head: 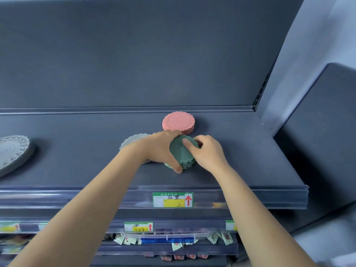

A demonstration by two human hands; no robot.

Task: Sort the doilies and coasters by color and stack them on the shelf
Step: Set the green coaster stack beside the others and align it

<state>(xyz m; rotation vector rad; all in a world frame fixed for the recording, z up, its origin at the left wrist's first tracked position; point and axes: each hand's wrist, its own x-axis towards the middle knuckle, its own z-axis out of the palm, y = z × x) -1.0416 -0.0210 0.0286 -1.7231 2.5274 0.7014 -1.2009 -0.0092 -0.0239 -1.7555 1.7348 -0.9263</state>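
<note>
Both hands grip green coaster stack (182, 151): left hand (161, 149) w/ thumb front, right hand (207, 153) beside it (pink stack (178, 121) just behind).

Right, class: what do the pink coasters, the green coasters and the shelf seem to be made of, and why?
Pink coasters: probably silicone or soft rubber, matte; ribbed rings, scalloped edge. Green coasters: likely the same, matte; the top one shows a crease. Shelf: perhaps painted metal, smooth dull grey.

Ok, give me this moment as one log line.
left hand: grips green coaster stack | right hand: pinches its top | pink stack: behind it | grey doilies: left of it
</note>
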